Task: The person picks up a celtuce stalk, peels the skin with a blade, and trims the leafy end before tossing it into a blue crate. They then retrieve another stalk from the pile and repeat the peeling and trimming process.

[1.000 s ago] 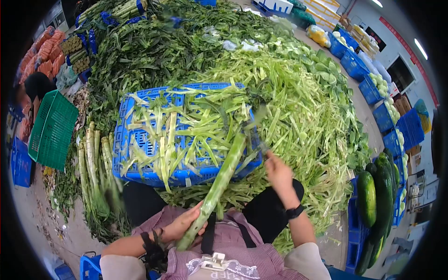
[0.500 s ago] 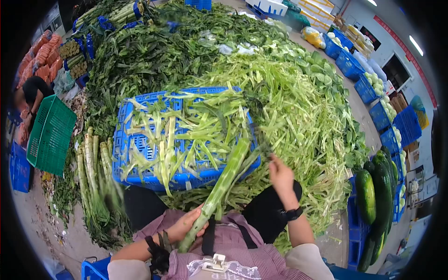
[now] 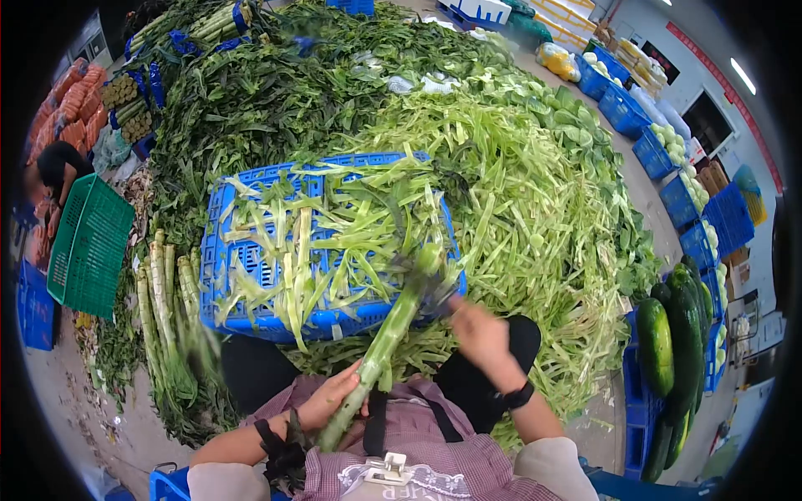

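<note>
My left hand point(image 3: 327, 402) grips the lower end of a long pale green stem point(image 3: 393, 330) that slants up to the right. Its upper end rests over the edge of an upturned blue crate point(image 3: 219, 250) strewn with green peel strips point(image 3: 317, 238). My right hand point(image 3: 478, 334) is blurred beside the stem's upper part and holds a small dark peeling blade point(image 3: 426, 288) against it. A black band sits on my right wrist.
A big heap of peelings point(image 3: 535, 192) spreads right of the crate, dark leafy greens point(image 3: 259, 92) behind. Unpeeled stems point(image 3: 167, 309) lie left. A green crate point(image 3: 88, 238), blue crates point(image 3: 706, 234) of produce and dark green gourds point(image 3: 677, 342) stand around. Another person point(image 3: 54, 163) crouches far left.
My right hand has drawn the blade down the stem toward me, from near the crate's right corner to the stem's middle. The left hand keeps its hold.
</note>
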The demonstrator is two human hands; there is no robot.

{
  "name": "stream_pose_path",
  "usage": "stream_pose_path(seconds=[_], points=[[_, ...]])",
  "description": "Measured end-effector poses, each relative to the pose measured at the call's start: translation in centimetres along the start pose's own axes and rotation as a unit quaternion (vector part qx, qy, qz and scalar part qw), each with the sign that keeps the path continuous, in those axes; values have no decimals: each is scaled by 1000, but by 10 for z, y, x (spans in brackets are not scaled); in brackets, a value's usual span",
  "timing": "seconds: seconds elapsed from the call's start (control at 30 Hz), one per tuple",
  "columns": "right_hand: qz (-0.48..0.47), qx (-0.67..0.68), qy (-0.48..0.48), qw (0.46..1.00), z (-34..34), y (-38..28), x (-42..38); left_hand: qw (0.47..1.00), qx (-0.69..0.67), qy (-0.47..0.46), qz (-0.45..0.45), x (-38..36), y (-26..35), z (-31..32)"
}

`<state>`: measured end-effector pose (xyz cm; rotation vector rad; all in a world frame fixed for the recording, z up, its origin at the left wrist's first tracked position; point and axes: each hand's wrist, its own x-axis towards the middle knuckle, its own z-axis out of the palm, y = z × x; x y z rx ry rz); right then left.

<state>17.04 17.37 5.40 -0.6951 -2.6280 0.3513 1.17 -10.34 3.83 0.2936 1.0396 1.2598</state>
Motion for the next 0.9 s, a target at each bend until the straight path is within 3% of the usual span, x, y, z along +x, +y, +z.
stream_pose_path(seconds=[0.03, 0.07, 0.1, 0.13, 0.2, 0.27, 0.33, 0.4, 0.43, 0.5, 0.53, 0.57, 0.6, 0.63, 0.67, 0.73, 0.77, 0.8, 0.9], points=[[-45, -90, -144, 984, -7, -38, -3, 995, -95, -6, -25, -1, 2, -1], [-171, 5, -123, 978, 12, -43, -25, 995, -93, -5, -27, -2, 2, -3], [-237, 96, -72, 964, 15, -56, -29, 996, -88, -3, -34, -1, 3, -5], [-235, 99, -69, 965, 15, -54, -19, 996, -82, -1, -42, -1, 4, -8], [-35, -129, -183, 974, 10, -40, 16, 996, -74, -2, -57, -5, 6, -6], [114, -20, 55, 992, 30, 40, 26, 998, -63, -16, -19, -4, 10, 6], [203, -68, 118, 970, 38, 92, 29, 995, -85, -29, -31, -5, -3, 2], [199, 24, 124, 972, 23, 59, 23, 988, -144, -35, -53, -6, -3, -3], [191, 30, 47, 980, 15, 30, 14, 983, -164, -31, -76, -4, 2, -3], [-1, 40, 38, 998, 20, -20, -9, 969, -226, -31, -92, -1, 0, -6], [-83, 9, -59, 995, 16, -47, -16, 963, -249, -42, -97, 3, -2, -11], [-172, 58, -82, 980, 16, -62, -28, 969, -221, -26, -111, 6, -5, -14], [-255, 126, -16, 959, 22, -70, -28, 973, -193, -8, -125, 8, -10, -15], [-157, 1, -146, 977, 17, -71, -14, 961, -227, 10, -159, 6, -15, -15], [-51, -123, -272, 953, 11, -71, 5, 971, -196, 4, -140, 2, -14, -13], [102, -63, -2, 993, 42, 27, 16, 977, -176, 7, -123, 0, -15, -9], [134, -16, 60, 989, 29, 45, 31, 977, -174, 6, -121, -2, -14, -7], [223, -64, 54, 971, 35, 71, 35, 983, -152, 8, -99, -3, -14, -6], [242, -11, 72, 967, 26, 74, 28, 991, -113, 0, -71, 3, -13, -13]])
